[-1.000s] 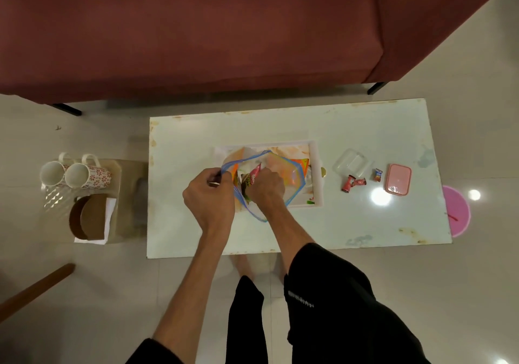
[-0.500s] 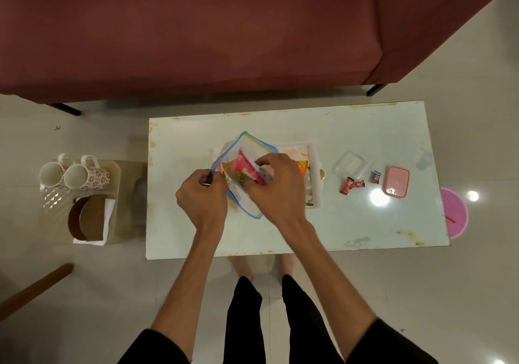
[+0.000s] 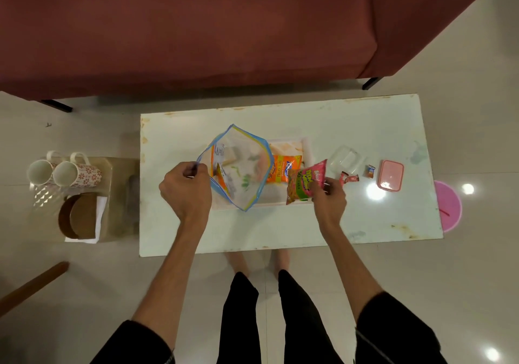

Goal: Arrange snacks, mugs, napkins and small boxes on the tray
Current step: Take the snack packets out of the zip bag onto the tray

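Right hand: closed on the pink snack packet, which is held over the tray's right end.
Left hand: pinched shut on the left edge of the clear zip bag, which is held open over the tray.
Tray: white, set mid-table; an orange snack packet is laid in it.
Right of tray: clear box, wrapped candies, pink box.
Left of tray, off the table: two mugs, white napkins.
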